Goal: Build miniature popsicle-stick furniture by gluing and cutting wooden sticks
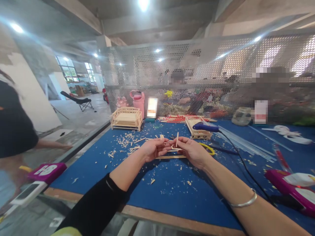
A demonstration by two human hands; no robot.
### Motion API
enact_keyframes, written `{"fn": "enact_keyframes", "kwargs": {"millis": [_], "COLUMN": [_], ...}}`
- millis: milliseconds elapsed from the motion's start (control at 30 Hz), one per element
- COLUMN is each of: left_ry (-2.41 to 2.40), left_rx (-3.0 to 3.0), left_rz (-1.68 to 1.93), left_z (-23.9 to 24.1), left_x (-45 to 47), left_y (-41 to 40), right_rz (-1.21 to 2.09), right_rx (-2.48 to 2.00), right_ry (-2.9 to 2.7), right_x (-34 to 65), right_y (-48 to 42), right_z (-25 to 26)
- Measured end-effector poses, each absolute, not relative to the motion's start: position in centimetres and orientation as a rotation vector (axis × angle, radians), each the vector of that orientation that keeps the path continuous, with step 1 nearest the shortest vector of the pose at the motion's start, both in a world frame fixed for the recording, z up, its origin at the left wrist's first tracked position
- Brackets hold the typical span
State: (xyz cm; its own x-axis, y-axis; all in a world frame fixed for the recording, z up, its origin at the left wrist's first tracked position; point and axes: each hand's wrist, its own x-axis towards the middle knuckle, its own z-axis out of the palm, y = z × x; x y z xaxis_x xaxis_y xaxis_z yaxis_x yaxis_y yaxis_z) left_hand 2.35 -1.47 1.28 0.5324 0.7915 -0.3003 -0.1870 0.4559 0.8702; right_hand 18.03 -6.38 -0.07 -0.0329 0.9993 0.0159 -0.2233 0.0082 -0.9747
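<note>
Through the head view I am holding a strip (177, 139) in my right hand (192, 149), pinching it narrowly; it is standing nearly upright, looking pale, slim and straight-edged, like bare wood. My left hand (155, 149) is gripping a block (161, 138), equally pale and plain but shorter, its top showing above the hand while its lower part is staying out of sight. Both pieces are hovering above the blue table (157, 193), near each other but apart. Pale sticks (171, 157) are lying below, chips (126, 139) are littering the surface, and a glue gun (205, 127) is overlapping a railed frame (201, 135) behind.
</note>
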Motion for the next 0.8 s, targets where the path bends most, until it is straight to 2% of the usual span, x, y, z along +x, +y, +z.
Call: {"fn": "enact_keyframes", "kwargs": {"millis": [333, 800], "left_ry": [0.755, 0.734], "left_rx": [0.9, 1.045], "left_rz": [0.624, 0.518], "left_z": [1.1, 0.9], "left_x": [3.1, 2.7], "left_y": [-2.2, -2.2], "right_rz": [1.436, 1.154], "right_rx": [-0.982, -1.067], "right_ry": [-0.961, -1.107], "right_x": [17.0, 17.6], "right_y": [-5.9, -5.6], "right_z": [-1.4, -1.5]}}
